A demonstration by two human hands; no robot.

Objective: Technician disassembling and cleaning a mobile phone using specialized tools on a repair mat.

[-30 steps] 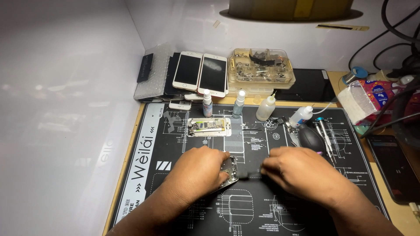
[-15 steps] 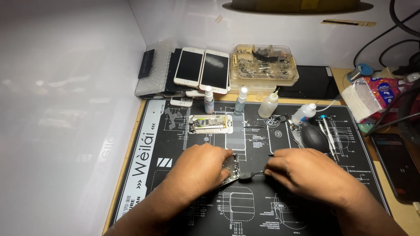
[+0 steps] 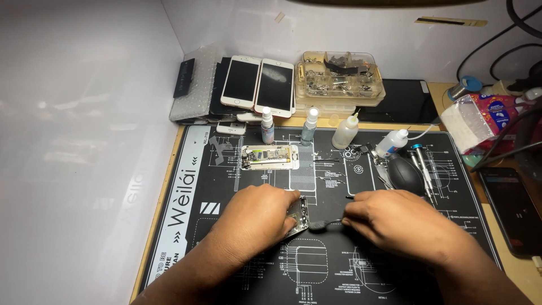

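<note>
Saw left hand (image 3: 254,217) closed over small opened phone chassis with exposed circuit parts (image 3: 298,214), pinning it on black printed work mat (image 3: 237,169). Right hand (image 3: 395,220) gripped slim black tool (image 3: 324,224), tip touching chassis edge. Second opened phone frame (image 3: 269,157) lay farther back on mat. Black rubber air blower (image 3: 405,174) sat near right hand.

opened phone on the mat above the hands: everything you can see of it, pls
The opened phone lies flat on the black mat, long side across, just below two small spray bottles. Its shell looks pale metal, with no screen on it: a board and small parts show inside, greenish at the left end, the right end mostly bare and pale. Nothing touches it but the mat; both hands work lower down, apart from it. Finer detail is too small to tell.
</note>
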